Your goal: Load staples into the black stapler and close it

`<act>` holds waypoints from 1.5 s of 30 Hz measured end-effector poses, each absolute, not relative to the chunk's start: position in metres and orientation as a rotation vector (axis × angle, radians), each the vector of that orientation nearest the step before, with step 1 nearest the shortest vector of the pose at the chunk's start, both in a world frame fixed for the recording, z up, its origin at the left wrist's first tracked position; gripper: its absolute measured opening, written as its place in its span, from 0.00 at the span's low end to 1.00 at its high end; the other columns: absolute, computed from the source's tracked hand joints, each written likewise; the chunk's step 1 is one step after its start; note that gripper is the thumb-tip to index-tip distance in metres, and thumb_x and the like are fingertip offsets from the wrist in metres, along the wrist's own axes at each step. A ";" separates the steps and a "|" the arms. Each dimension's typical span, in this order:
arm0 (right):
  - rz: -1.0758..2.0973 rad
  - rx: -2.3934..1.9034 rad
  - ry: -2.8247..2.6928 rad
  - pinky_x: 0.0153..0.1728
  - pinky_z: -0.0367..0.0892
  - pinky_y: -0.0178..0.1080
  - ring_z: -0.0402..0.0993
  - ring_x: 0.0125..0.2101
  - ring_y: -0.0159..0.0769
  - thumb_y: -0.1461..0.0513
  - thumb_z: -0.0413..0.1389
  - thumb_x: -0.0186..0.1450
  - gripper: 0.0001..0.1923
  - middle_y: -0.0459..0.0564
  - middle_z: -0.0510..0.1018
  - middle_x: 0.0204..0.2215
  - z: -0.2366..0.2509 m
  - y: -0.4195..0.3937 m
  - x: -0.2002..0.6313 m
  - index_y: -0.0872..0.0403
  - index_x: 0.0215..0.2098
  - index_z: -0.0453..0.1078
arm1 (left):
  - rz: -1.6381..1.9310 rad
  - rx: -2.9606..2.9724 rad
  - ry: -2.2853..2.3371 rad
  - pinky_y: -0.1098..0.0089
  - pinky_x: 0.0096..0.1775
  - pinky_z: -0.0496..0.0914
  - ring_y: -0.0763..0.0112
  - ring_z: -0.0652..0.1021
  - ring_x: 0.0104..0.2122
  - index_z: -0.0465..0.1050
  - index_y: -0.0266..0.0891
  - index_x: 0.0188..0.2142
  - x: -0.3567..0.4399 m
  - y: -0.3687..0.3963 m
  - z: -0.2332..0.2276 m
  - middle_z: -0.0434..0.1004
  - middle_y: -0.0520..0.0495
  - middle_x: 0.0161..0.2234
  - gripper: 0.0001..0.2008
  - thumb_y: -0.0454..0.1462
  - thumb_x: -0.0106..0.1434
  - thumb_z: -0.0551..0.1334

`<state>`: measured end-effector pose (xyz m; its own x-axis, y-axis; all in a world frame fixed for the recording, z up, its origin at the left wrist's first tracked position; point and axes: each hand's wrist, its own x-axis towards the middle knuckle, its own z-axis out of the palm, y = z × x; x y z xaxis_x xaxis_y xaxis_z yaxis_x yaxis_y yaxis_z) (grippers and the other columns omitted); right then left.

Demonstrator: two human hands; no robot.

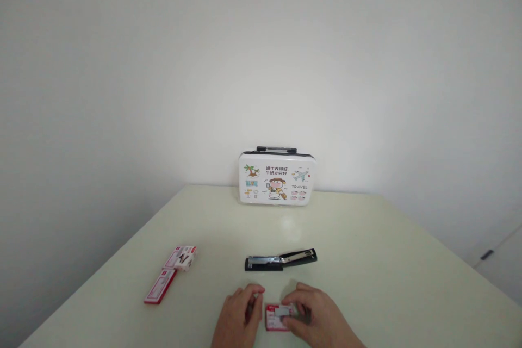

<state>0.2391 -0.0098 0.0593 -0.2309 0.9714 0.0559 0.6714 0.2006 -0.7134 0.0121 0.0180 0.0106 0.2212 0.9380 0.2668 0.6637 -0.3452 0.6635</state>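
A short grey metal strip, seemingly a strip of staples (281, 311), is pinched between the thumb and fingers of my right hand (316, 312). Under it is a small red-and-white box (274, 324), partly covered by that hand. Just left of the box, my left hand (240, 315) rests with loosely curled fingers, a small gap by the thumb and nothing visible in them. Beyond both hands a black stapler (264, 263) lies unfolded on its side, its metal magazine showing.
The pale table (346, 234) meets a white wall. Against the wall stands a white case (277, 179) with cartoon prints and a black handle. To the left lie a long red-and-white box (160, 285), another such box (173, 256) and a small white box with a dark print (186, 260).
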 end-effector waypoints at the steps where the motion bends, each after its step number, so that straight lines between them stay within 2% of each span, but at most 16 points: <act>1: 0.767 -1.542 -1.970 0.31 0.58 0.33 0.70 0.29 0.31 0.62 0.63 0.58 0.14 0.41 0.74 0.31 0.059 -0.010 0.238 0.43 0.42 0.81 | 0.933 2.072 1.536 0.63 0.44 0.70 0.64 0.78 0.36 0.76 0.46 0.48 0.008 0.025 0.013 0.79 0.49 0.36 0.15 0.44 0.72 0.53; 4: 0.737 -1.554 -1.998 0.30 0.57 0.33 0.70 0.28 0.31 0.63 0.63 0.59 0.12 0.41 0.74 0.30 0.060 -0.007 0.233 0.41 0.39 0.81 | 0.944 2.091 1.693 0.58 0.53 0.66 0.58 0.74 0.51 0.71 0.43 0.57 -0.004 0.054 0.028 0.76 0.43 0.51 0.19 0.43 0.68 0.57; 6: 0.711 -1.534 -2.046 0.30 0.56 0.32 0.70 0.28 0.30 0.64 0.62 0.59 0.10 0.41 0.74 0.30 0.063 -0.004 0.229 0.43 0.35 0.82 | 0.823 2.132 1.684 0.56 0.56 0.63 0.55 0.69 0.56 0.69 0.43 0.60 -0.009 0.072 0.039 0.73 0.43 0.56 0.24 0.43 0.65 0.60; 8: 0.664 -1.514 -2.062 0.31 0.57 0.32 0.71 0.29 0.31 0.64 0.60 0.62 0.10 0.41 0.75 0.30 0.069 0.000 0.226 0.43 0.37 0.81 | 0.702 2.164 1.601 0.58 0.54 0.63 0.57 0.71 0.54 0.74 0.46 0.55 -0.011 0.082 0.046 0.75 0.46 0.53 0.21 0.43 0.63 0.62; 11: 0.570 -1.492 -2.052 0.33 0.59 0.33 0.72 0.30 0.31 0.60 0.56 0.69 0.11 0.42 0.76 0.32 0.077 0.010 0.226 0.42 0.44 0.79 | 0.627 2.195 1.490 0.61 0.53 0.62 0.60 0.73 0.50 0.79 0.50 0.46 -0.011 0.077 0.048 0.78 0.51 0.46 0.14 0.45 0.61 0.65; 13: 0.513 -1.484 -2.084 0.34 0.59 0.33 0.73 0.32 0.31 0.58 0.54 0.71 0.11 0.43 0.77 0.33 0.079 0.018 0.227 0.43 0.44 0.79 | 0.606 2.193 1.457 0.61 0.53 0.61 0.61 0.73 0.50 0.79 0.52 0.46 -0.011 0.066 0.045 0.79 0.52 0.46 0.14 0.46 0.61 0.67; 18: 0.461 -1.488 -2.248 0.32 0.56 0.33 0.74 0.32 0.31 0.58 0.55 0.71 0.11 0.42 0.76 0.31 0.078 0.032 0.223 0.45 0.37 0.79 | 0.614 2.154 1.449 0.60 0.53 0.59 0.60 0.72 0.50 0.78 0.57 0.48 -0.008 0.042 0.036 0.78 0.54 0.47 0.16 0.46 0.59 0.69; 29: 0.485 -1.476 -2.296 0.32 0.56 0.33 0.75 0.31 0.32 0.57 0.53 0.72 0.12 0.43 0.77 0.30 0.078 0.031 0.216 0.45 0.38 0.80 | 0.655 2.126 1.433 0.60 0.52 0.57 0.60 0.72 0.49 0.79 0.56 0.45 -0.008 0.039 0.041 0.78 0.54 0.46 0.14 0.45 0.58 0.71; 35: 0.459 -1.579 -2.215 0.36 0.58 0.35 0.76 0.36 0.36 0.60 0.59 0.66 0.10 0.43 0.81 0.36 0.077 0.027 0.212 0.43 0.45 0.78 | 0.660 2.123 1.436 0.60 0.52 0.57 0.60 0.72 0.49 0.79 0.55 0.44 -0.009 0.040 0.038 0.78 0.54 0.46 0.14 0.45 0.57 0.71; 40: 0.469 -1.737 -2.020 0.33 0.56 0.36 0.74 0.32 0.37 0.61 0.57 0.65 0.06 0.44 0.80 0.31 0.071 0.017 0.205 0.47 0.38 0.77 | 0.681 2.113 1.433 0.60 0.52 0.57 0.61 0.72 0.49 0.79 0.56 0.44 -0.009 0.040 0.040 0.78 0.55 0.46 0.14 0.44 0.57 0.71; 45: 0.841 -1.462 -1.916 0.31 0.60 0.34 0.70 0.28 0.34 0.55 0.55 0.67 0.18 0.44 0.77 0.28 0.041 0.006 0.210 0.48 0.53 0.75 | 0.678 2.104 1.433 0.61 0.53 0.56 0.62 0.72 0.49 0.78 0.58 0.45 -0.009 0.038 0.041 0.78 0.56 0.46 0.14 0.44 0.59 0.70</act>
<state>0.2095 0.0059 0.0410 -0.2307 0.9704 0.0712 0.6048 0.2004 -0.7707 -0.0088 0.0385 0.0406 0.3212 0.9392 0.1214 0.6894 -0.3198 0.6500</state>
